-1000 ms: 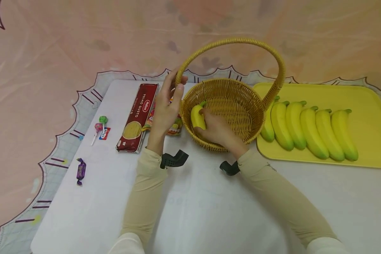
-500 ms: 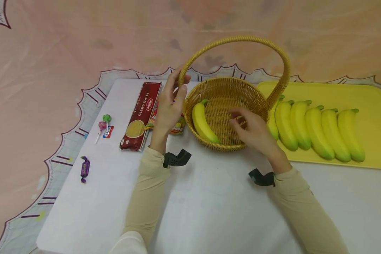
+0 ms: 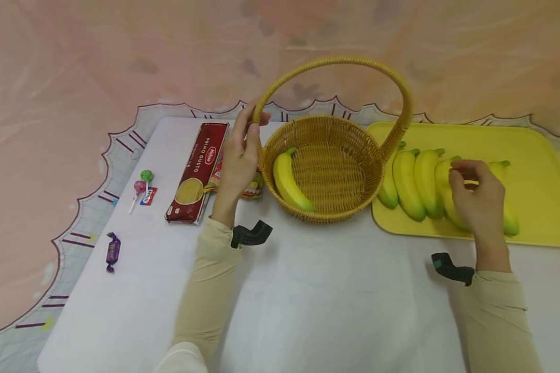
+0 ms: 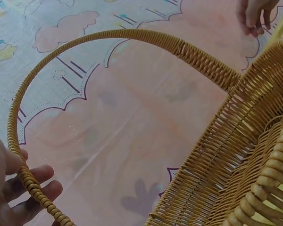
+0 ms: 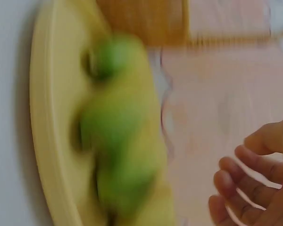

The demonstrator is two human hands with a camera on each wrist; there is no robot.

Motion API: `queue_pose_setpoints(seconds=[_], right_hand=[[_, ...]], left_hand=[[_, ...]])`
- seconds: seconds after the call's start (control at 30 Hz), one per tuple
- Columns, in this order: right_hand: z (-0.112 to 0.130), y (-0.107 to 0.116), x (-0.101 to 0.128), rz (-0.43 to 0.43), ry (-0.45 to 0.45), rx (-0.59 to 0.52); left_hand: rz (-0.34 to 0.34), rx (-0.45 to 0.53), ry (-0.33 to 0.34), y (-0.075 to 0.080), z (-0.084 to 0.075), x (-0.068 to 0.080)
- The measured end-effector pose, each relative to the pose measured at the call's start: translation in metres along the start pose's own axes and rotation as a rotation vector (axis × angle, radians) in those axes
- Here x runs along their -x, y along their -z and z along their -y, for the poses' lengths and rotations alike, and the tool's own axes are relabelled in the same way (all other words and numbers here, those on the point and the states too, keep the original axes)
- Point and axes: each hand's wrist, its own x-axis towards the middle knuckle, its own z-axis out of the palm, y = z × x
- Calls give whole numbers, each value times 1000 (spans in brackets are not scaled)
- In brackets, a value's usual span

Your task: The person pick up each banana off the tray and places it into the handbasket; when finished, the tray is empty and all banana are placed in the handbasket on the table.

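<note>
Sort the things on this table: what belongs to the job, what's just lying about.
Seemingly part of the job:
basket, its handle held by the left hand
lone banana inside it
yellow tray
row of bananas on it, near the right hand

Apparently just lying about:
red pack
colourful packet
green lollipop
pink lollipop
small red-and-blue packet
purple wrapped sweet

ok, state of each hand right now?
Left hand: closed around the basket handle.
Right hand: open, holding nothing, over the bananas.

Upright wicker basket [image 3: 333,171], curved banana [image 3: 288,181] inside — green-tipped bananas [image 3: 407,184], rowed on tray [image 3: 543,171]
</note>
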Motion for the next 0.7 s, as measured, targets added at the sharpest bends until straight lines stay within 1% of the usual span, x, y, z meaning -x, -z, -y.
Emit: queue_pose_setpoints(seconds=[0.1, 0.2, 0.27, 0.33, 0.47, 0.5, 0.6, 0.67, 0.7], right_hand=[[-26, 21, -6, -31, -104, 79], [-47, 38, -9, -8, -175, 157], [-59, 45, -10, 44, -207, 195], [-69, 51, -11, 139, -228, 213], [-81, 59, -10, 297, -281, 217], [-82, 60, -10, 322, -294, 215], [-82, 63, -8, 354, -332, 201], [-80, 65, -7, 372, -353, 192], [-78, 67, -6, 377, -360, 189]], left_hand=[[4, -18, -8, 0, 2, 0], [-9, -34, 6, 0, 0, 0], [-23, -37, 26, 1, -6, 1], [-29, -29, 43, 2, -15, 2], [-17, -30, 60, 2, -32, 3], [-14, -34, 58, 3, -33, 3], [-10, -38, 58, 2, -34, 3], [-10, -32, 56, 2, -33, 3], [-10, -26, 54, 1, -29, 3]])
